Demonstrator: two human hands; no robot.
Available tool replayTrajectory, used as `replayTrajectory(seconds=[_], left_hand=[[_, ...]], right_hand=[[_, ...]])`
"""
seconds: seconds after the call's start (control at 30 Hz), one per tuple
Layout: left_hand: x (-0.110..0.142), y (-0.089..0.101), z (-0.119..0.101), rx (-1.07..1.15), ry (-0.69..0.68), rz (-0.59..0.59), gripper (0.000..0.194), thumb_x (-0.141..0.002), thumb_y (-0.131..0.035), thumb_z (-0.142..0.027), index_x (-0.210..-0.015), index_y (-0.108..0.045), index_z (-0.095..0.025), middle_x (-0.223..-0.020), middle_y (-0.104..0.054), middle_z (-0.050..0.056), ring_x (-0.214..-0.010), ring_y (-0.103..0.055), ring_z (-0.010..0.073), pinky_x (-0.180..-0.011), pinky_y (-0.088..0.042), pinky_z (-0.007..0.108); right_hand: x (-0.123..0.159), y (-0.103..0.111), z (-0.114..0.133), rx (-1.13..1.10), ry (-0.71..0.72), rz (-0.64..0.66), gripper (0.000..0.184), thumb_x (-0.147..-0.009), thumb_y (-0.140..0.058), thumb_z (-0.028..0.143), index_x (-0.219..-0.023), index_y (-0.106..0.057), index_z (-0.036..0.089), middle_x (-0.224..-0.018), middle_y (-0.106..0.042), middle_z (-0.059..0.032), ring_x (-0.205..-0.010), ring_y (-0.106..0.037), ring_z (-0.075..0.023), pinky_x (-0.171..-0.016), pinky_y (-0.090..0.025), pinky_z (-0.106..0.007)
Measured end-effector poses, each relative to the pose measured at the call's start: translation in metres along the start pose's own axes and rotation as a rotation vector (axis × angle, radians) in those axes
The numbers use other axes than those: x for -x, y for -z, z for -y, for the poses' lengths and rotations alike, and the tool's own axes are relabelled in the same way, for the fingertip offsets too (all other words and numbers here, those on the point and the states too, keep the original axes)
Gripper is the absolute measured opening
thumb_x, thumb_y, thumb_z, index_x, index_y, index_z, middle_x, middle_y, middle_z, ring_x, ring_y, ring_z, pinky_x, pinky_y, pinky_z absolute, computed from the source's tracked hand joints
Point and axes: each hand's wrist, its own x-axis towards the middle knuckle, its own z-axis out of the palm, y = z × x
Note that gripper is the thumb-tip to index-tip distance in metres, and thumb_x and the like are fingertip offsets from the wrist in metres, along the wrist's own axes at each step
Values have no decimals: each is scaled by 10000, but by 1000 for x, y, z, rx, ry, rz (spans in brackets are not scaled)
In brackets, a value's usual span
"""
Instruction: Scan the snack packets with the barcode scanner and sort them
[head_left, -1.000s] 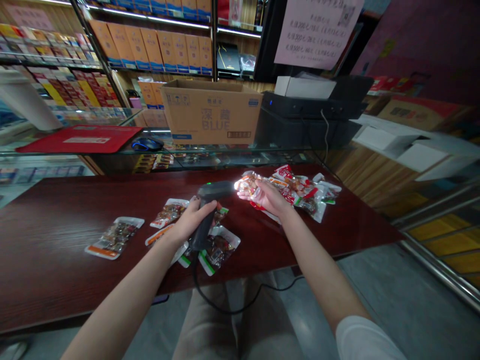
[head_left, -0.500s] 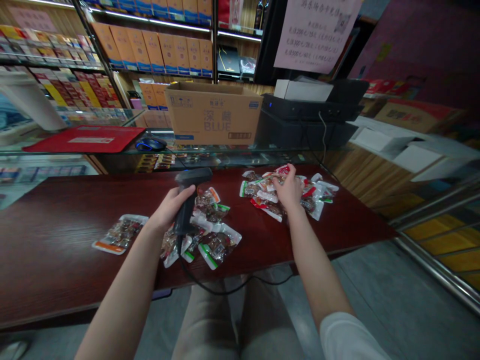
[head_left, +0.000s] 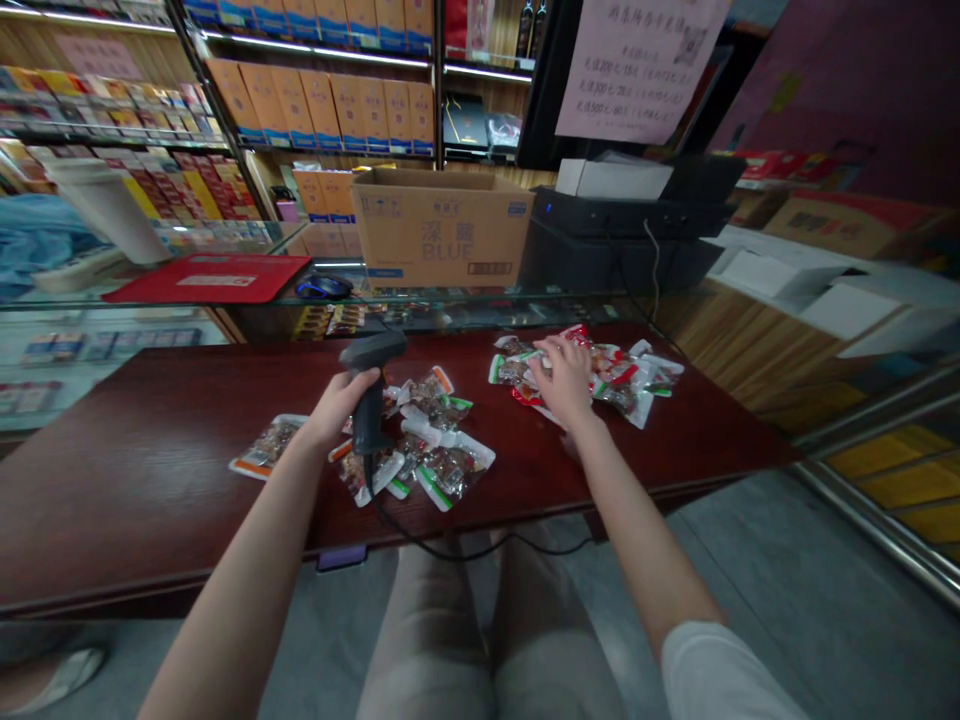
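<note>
My left hand [head_left: 339, 400] is wrapped round the handle of a black corded barcode scanner [head_left: 370, 385], held upright above a heap of clear snack packets [head_left: 431, 450] on the dark red table [head_left: 150, 450]. My right hand [head_left: 564, 378] rests palm down, fingers spread, on a second heap of red, white and green snack packets [head_left: 622, 375] further right. A single packet [head_left: 268, 447] lies apart to the left.
A glass counter [head_left: 525, 300] runs behind the table, bearing a cardboard box [head_left: 442, 228], a red mat [head_left: 210, 278], a computer mouse [head_left: 324, 288] and a black device [head_left: 622, 225]. Shelves of boxed goods fill the back wall. The scanner's cable [head_left: 450, 550] hangs over the table edge onto my lap.
A second ago my right hand held a packet up to the lit scanner. That packet is now down, my right hand has gone to the right heap, and the scanner has drawn back left.
</note>
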Motion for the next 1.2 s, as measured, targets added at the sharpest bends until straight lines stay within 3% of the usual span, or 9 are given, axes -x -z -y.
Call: replayTrajectory(seconds=[0.07, 0.13, 0.33, 0.5, 0.6, 0.73, 0.83, 0.97, 1.2], left_hand=[[0, 1, 8, 11, 44, 4, 444, -656, -678, -581, -728, -614, -148, -545, -543, -16, -463, -490, 116, -424, -373, 211], [0, 0, 14, 8, 66, 34, 462, -629, -700, -589, -743, -626, -147, -564, -562, -4, -486, -500, 128, -436, -382, 223], [11, -10, 18, -29, 19, 196, 531, -629, -699, -608, -888, -674, -145, -756, -683, 50, -730, -623, 219, -634, -488, 289], [17, -12, 20, -74, 0, 237, 604, -650, -671, -628, -1007, -670, -141, -903, -708, 90, -892, -648, 276, -758, -510, 340], [21, -13, 21, -97, -7, 211, 642, -616, -691, -636, -1026, -657, -143, -901, -696, 74, -852, -643, 262, -729, -514, 340], [28, -17, 20, -101, -21, 229, 575, -620, -700, -614, -977, -675, -163, -866, -688, 53, -806, -635, 247, -674, -512, 317], [29, -21, 21, -105, -14, 238, 549, -627, -694, -608, -967, -680, -177, -845, -690, 48, -796, -636, 248, -650, -510, 308], [25, -32, 17, -75, -40, 220, 579, -626, -689, -617, -981, -679, -160, -853, -701, 62, -787, -638, 242, -644, -510, 304], [9, -87, -15, 14, -78, 391, 564, -681, -669, -588, -1027, -688, -143, -870, -722, 72, -714, -646, 203, -600, -505, 283]], right_hand=[[21, 0, 16, -168, 77, 214, 254, -881, -568, 363, -1073, -661, 225, -1121, -661, -101, -1076, -581, -265, -983, -405, -421], [42, -4, 28, -263, 47, 393, 223, -841, -633, 420, -946, -675, 228, -932, -699, -59, -909, -619, -238, -897, -440, -394], [70, -1, 44, -295, 18, 543, 261, -867, -615, 444, -774, -707, 218, -889, -690, -33, -880, -593, -206, -913, -349, -408], [76, 5, 56, -241, 15, 643, 205, -742, -763, 417, -727, -712, 219, -948, -686, -40, -987, -534, -262, -873, -312, -402], [78, -1, 54, -295, -73, 583, 145, -753, -730, 337, -745, -674, 204, -860, -663, -16, -906, -546, -224, -841, -333, -365], [77, -10, 39, -603, -242, 386, 131, -814, -566, 309, -736, -545, 205, -709, -571, 18, -733, -536, -167, -724, -411, -299], [68, -10, 24, -860, -386, 173, 110, -808, -539, 333, -807, -514, 227, -773, -584, 9, -760, -566, -171, -701, -478, -296], [40, 0, 0, -1201, -577, -10, 223, -792, -567, 360, -976, -483, 263, -888, -616, 8, -742, -616, -166, -657, -558, -344], [3, -1, -43, -1366, -500, -319, 316, -692, -628, 217, -946, -450, 276, -977, -567, 41, -852, -581, -107, -872, -568, -421]])
